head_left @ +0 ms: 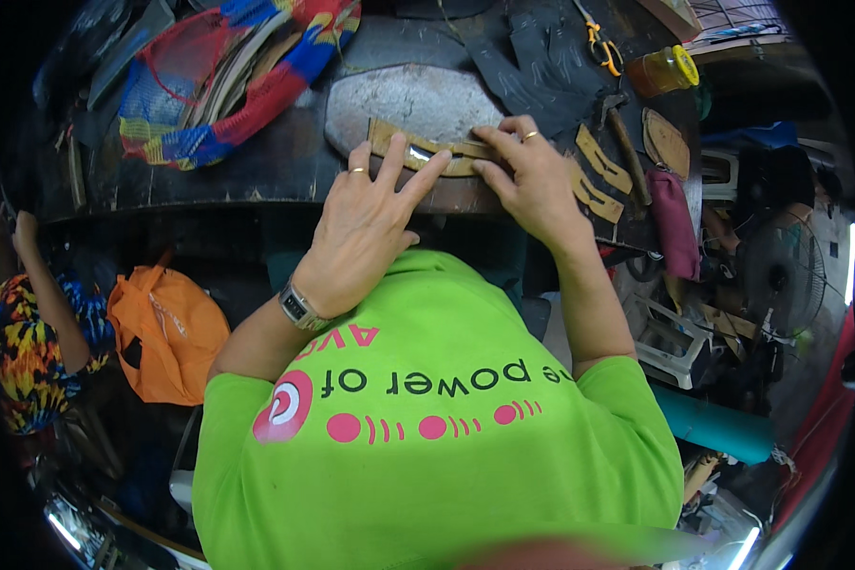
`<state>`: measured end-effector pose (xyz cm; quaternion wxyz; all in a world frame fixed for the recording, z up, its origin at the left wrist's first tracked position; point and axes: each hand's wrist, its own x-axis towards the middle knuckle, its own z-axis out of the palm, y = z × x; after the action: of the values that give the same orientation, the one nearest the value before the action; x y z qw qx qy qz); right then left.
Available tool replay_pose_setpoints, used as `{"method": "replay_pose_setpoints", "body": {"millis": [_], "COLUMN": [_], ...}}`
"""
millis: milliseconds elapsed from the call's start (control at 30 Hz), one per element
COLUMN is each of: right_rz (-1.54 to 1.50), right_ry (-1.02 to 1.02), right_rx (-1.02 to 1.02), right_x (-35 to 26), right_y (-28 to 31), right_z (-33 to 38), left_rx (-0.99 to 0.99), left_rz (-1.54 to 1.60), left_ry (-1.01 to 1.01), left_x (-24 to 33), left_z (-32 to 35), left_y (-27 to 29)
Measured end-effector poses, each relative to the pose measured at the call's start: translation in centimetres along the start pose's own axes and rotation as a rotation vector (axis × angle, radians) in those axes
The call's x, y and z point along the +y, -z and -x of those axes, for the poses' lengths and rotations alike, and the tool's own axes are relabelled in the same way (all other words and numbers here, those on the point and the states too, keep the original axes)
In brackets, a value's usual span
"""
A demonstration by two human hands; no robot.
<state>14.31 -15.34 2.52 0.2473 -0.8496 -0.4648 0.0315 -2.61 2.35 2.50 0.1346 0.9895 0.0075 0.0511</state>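
A curved tan strip (389, 142), perhaps leather, lies along the near edge of a grey stone slab (408, 95) on the dark workbench. There is a small shiny patch near its middle. My left hand (361, 204) rests on the strip with its fingers stretched out and apart, index fingertip beside the shiny patch. At the strip's right end, my right hand (532, 176) has thumb and bent fingers closed about it, partly hiding that end. To the right of this hand lie similar angled tan pieces (605, 160) and a hammer (627, 152).
Black cut sheets (541, 85), orange-handled scissors (598, 47) and a yellow-lidded jar (665, 71) are at the back right. A purple pouch (673, 223) hangs at the bench's right edge. Colourful netting (247, 85) holds strips at left. Another person's arm (47, 294) is far left.
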Motion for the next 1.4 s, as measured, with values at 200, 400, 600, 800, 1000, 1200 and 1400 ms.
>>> {"method": "replay_pose_setpoints", "body": {"millis": [200, 400, 600, 800, 1000, 1200, 1400], "right_rz": [-0.195, -0.689, -0.205, -0.556, -1.064, -1.201, -1.324], "right_ry": [-0.043, -0.361, -0.225, -0.272, -0.431, -0.428, -0.419], "right_rx": [-0.01, 0.182, 0.35, 0.477, 0.502, 0.425, 0.411], "right_x": [1.6, 5.4, 7.3, 8.1, 9.4, 8.6, 8.7], "right_y": [0.0, 1.7, 1.0, 2.7, 5.0, 3.9, 4.4], "right_z": [-0.2, -1.6, -2.5, -0.8, 0.5, 0.4, 0.7], "left_rx": [0.123, 0.397, 0.331, 0.206, 0.159, 0.182, 0.471], "left_rz": [0.298, 0.354, 0.123, -0.154, -0.26, -0.173, 0.118], "left_ry": [0.008, 0.001, -0.1, 0.04, 0.01, 0.034, 0.015], "left_x": [-2.9, -7.4, -10.6, -13.5, -14.2, -13.9, -12.0], "left_z": [-1.3, -6.5, -16.2, -21.3, -22.9, -22.6, -17.7], "left_y": [1.5, 2.0, -1.4, -3.6, -3.6, -3.0, -0.5]}}
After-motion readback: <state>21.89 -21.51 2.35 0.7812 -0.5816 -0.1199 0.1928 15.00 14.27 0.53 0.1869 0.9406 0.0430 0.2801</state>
